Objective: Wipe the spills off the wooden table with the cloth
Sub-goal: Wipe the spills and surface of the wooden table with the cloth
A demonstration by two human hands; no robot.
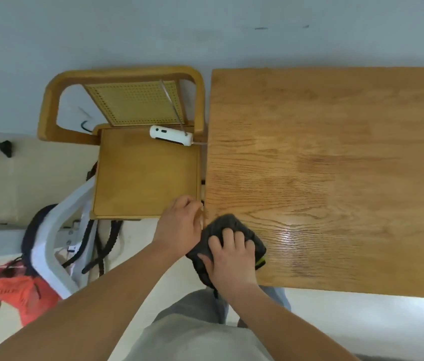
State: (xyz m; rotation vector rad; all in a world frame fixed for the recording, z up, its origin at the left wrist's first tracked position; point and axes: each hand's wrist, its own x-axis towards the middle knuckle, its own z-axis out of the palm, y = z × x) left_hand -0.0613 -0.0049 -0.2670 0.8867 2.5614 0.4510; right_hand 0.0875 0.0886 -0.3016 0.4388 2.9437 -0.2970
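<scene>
Pressing cloth (233, 223) on table (336, 165) corner, right hand (231, 259) fingers clench it; left hand (179, 226) curled at edge, grasp unclear.

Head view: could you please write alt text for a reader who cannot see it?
A person's right hand grips a grey cloth on a corner of a wooden table; the left hand rests at its edge, beside a wooden chair.

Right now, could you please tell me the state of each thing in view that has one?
cloth: bunched, on the table's near corner.
right hand: fingers curled over the cloth, pressing it down.
left hand: at the table's edge; grip unclear.
wooden table: glossy patch beside the cloth.
chair: upright beside the table, white device on its seat.
</scene>
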